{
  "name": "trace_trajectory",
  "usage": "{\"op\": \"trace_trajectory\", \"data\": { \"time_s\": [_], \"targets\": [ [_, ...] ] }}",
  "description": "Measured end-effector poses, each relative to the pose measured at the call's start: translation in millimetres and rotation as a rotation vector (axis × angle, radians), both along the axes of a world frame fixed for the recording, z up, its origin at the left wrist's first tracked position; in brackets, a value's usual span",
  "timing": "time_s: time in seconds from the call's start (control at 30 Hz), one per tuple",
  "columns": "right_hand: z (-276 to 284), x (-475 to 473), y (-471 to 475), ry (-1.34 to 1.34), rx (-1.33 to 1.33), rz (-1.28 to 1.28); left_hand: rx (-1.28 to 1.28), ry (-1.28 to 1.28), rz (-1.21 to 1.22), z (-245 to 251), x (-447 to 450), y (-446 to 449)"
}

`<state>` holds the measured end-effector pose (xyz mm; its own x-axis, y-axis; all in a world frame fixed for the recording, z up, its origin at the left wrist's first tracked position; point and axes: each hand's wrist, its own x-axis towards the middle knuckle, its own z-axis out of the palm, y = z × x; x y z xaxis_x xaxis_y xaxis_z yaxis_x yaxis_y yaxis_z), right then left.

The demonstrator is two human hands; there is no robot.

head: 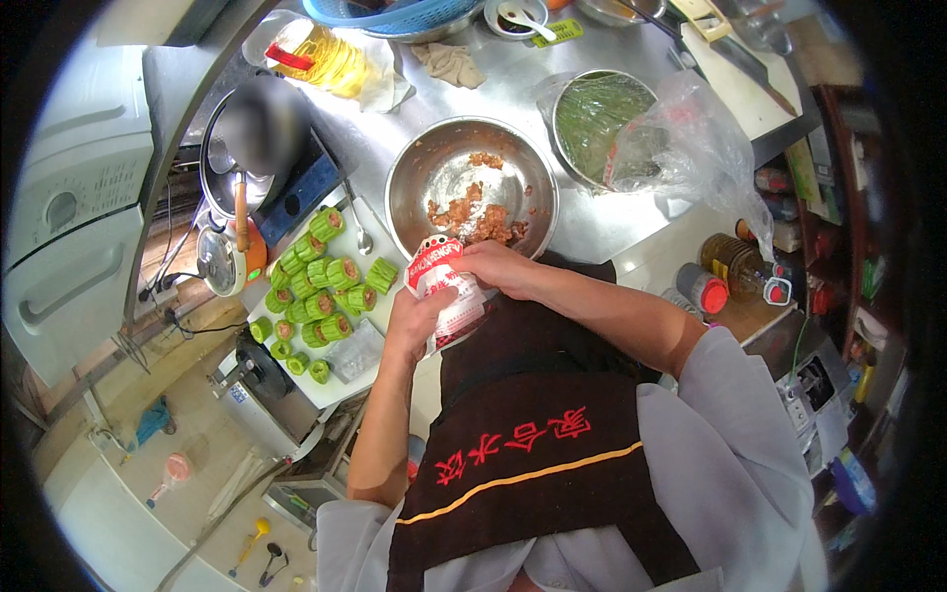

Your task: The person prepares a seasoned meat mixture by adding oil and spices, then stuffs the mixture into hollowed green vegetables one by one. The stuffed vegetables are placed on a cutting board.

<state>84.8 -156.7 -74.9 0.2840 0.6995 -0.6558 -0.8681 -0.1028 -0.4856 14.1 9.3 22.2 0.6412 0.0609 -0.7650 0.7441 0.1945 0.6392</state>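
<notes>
Both my hands grip a red and white printed plastic packet (pixel 460 303) at the near edge of a steel mixing bowl (pixel 399 185). My left hand (pixel 418 322) holds its left side, and my right hand (pixel 499 268) pinches its upper right part. Minced meat (pixel 492 222) lies in clumps in the bowl, with some white powder beside it. On a white cutting board (pixel 348 385) to the left stand several ridged green gourd sections (pixel 319 305), many filled with mince. A metal spoon (pixel 362 238) rests at the board's far edge.
A steel bowl of greens under plastic film (pixel 603 118) stands right of the mixing bowl, partly covered by a clear plastic bag (pixel 688 140). Beyond are an oil jug (pixel 325 59), a cloth (pixel 447 65) and a blue basket (pixel 385 18). A pan (pixel 211 159) stands at the left.
</notes>
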Motion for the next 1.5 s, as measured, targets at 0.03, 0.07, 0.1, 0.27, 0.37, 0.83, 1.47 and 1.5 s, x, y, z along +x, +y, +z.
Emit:
{"op": "trace_trajectory", "data": {
  "time_s": [0.03, 0.07, 0.1, 0.27, 0.37, 0.83, 1.47, 1.5],
  "targets": [
    [3, 0, 0, -0.017, -0.014, -0.018, -0.003, -0.003, -0.002, 0, 0, 0],
    [6, 0, 0, -0.035, -0.014, -0.022, -0.006, -0.008, -0.004, -1, -1, 0],
    [10, 0, 0, -0.053, -0.012, -0.025, -0.004, -0.002, -0.002, -1, -1, 0],
    [14, 0, 2, 0.011, -0.017, -0.139, 0.003, -0.025, 0.002, -4, -4, 1],
    [8, -2, 3, -0.023, -0.031, -0.127, 0.038, -0.001, -0.016, -5, -6, 2],
    [13, -3, -1, -0.053, -0.031, -0.083, -0.001, -0.022, 0.012, -3, -10, 2],
    [11, -5, 0, 0.097, 0.048, -0.107, 0.01, -0.008, 0.047, 5, -10, -2],
    [11, -5, 0, 0.078, 0.039, -0.095, -0.001, -0.008, 0.063, 5, -11, -2]
  ]
}}
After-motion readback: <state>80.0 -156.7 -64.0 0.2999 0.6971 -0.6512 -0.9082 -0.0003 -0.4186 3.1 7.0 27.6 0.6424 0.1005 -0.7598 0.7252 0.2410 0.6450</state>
